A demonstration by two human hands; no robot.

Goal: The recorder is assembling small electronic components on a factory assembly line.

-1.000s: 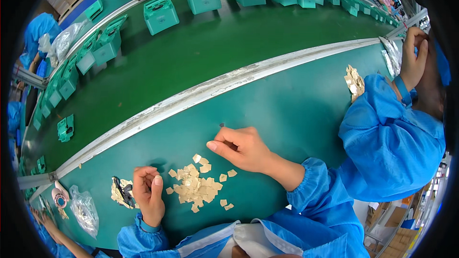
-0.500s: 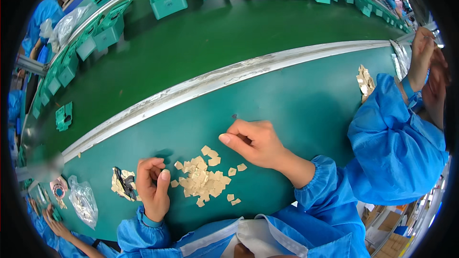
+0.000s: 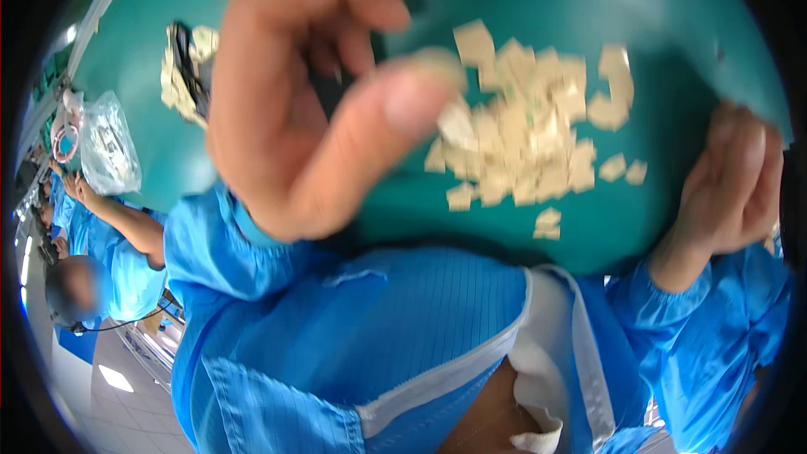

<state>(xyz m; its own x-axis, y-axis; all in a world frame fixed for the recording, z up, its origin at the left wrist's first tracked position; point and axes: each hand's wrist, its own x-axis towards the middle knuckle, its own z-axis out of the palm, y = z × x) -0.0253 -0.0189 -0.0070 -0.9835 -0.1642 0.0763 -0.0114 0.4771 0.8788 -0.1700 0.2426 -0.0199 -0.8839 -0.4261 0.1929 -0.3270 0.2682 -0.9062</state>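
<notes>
My left hand [image 3: 286,109] is raised large and slightly blurred in front of the view, its fingers curled and the thumb apart from them. Nothing shows between them. To its right, a loose heap of small beige paper-like pieces [image 3: 525,130] lies on the green table [image 3: 412,227], with several pieces scattered around its edge. My right hand [image 3: 727,185] hovers at the far right, beyond the heap. Its fingers are folded and the thumb is pressed against them; whatever they may hold is hidden.
Left of my left hand lies a crumpled beige and black bundle [image 3: 181,84]. Farther left are a clear plastic bag [image 3: 109,147] and a pinkish ring-shaped roll [image 3: 65,143]. At the left edge, a co-worker's forearm [image 3: 126,223] reaches over the table.
The view has tipped down toward my jacket, and the conveyor with green boxes has left it. My left hand has come up closer to the camera; my right hand now appears farther right.
</notes>
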